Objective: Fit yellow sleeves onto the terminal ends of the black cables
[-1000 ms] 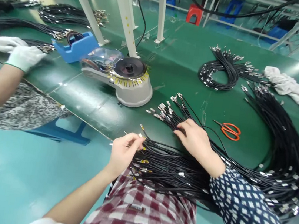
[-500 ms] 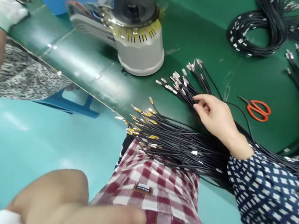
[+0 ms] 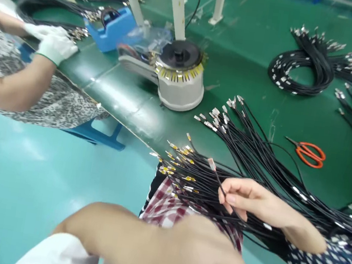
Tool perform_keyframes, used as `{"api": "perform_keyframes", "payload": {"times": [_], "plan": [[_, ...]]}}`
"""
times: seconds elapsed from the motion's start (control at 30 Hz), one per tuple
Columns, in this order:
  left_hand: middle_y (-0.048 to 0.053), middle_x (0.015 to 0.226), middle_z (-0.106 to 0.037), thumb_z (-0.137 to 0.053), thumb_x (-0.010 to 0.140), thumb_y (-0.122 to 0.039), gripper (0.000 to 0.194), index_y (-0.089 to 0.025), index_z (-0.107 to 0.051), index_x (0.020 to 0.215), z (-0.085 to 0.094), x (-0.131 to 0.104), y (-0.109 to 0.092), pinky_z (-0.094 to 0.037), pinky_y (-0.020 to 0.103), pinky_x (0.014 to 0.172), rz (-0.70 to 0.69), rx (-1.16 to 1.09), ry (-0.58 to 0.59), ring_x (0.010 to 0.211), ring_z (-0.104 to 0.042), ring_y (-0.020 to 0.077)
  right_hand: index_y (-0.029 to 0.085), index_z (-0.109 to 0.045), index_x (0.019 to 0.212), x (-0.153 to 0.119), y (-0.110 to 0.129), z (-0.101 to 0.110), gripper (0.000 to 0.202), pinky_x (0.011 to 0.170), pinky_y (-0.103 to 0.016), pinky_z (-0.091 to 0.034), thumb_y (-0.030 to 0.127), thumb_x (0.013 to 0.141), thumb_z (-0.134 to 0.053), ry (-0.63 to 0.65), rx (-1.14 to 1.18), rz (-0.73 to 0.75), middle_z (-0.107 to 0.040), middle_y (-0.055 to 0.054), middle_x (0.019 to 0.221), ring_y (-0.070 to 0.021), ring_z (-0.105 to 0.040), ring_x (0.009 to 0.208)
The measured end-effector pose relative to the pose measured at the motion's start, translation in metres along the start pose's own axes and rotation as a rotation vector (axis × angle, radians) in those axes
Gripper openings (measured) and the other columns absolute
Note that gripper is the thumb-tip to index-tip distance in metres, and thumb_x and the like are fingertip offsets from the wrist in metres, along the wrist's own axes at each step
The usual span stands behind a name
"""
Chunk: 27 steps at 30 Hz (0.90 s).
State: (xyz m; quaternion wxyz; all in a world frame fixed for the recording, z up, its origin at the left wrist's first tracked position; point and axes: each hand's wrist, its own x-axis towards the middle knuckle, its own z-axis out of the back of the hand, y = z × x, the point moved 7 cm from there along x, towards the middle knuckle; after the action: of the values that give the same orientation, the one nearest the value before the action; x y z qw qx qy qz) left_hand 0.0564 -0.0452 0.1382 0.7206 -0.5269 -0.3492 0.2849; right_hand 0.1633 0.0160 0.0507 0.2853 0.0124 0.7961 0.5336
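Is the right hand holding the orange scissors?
No, the right hand pinches a single black wire, while the orange scissors lie untouched on the green table.

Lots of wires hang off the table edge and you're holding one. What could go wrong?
The right hand pinches one black wire out of the bundle of wires, which overhangs the table edge. Pulling might drag neighbouring wires off or tangle them. The blurred left hand hides part of the bundle, so it might snag the metal tips.

orange scissors (image 3: 310,153), tape dispenser (image 3: 179,77), blue holder (image 3: 113,30)
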Motion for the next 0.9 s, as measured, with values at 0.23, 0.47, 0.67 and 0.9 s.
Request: {"api": "perform_keyframes", "payload": {"times": [0.23,0.47,0.67,0.9], "plan": [[0.009,0.089,-0.073,-0.071,0.082,-0.035,0.028,-0.015,-0.072,0.102,0.055,0.01,0.094,-0.041,0.022,0.047,0.375,-0.587,-0.555,0.052,-0.057,0.0087,0.014,-0.062,0.091,0.008,-0.008,0.0,0.037,0.05,-0.019,-0.038,0.051,0.089,-0.062,0.018,0.044,0.029,-0.058,0.0,0.073,-0.0065,-0.045,0.053],[0.007,0.073,-0.072,-0.074,0.081,-0.035,0.026,-0.01,-0.071,0.088,0.049,0.022,0.113,-0.051,0.024,0.049,0.431,-0.729,-0.551,0.052,-0.068,0.015,0.018,-0.068,0.1,0.004,0.031,0.032,0.029,0.056,-0.022,-0.044,0.045,0.093,-0.057,-0.372,-0.344,0.072,-0.066,-0.002,0.08,-0.0097,-0.056,0.059],[0.007,0.071,-0.07,-0.073,0.082,-0.035,0.026,-0.009,-0.069,0.08,0.057,0.027,0.121,-0.05,0.023,0.049,0.404,-0.755,-0.506,0.051,-0.066,0.0139,0.016,-0.072,0.089,0.035,0.064,0.053,0.028,0.05,-0.022,-0.04,0.043,0.081,-0.069,-0.515,-0.356,0.237,-0.065,-0.001,0.072,-0.0096,-0.05,0.055],[0.009,0.07,-0.071,-0.079,0.075,-0.038,0.032,-0.008,-0.069,0.081,0.069,0.032,0.145,-0.049,0.023,0.05,0.429,-0.873,-0.597,0.052,-0.067,0.0156,0.016,-0.071,0.086,0.078,0.113,0.126,0.028,0.051,-0.023,-0.04,0.042,0.078,-0.068,-0.862,-0.31,0.348,-0.066,-0.002,0.071,-0.009,-0.049,0.052]]}}
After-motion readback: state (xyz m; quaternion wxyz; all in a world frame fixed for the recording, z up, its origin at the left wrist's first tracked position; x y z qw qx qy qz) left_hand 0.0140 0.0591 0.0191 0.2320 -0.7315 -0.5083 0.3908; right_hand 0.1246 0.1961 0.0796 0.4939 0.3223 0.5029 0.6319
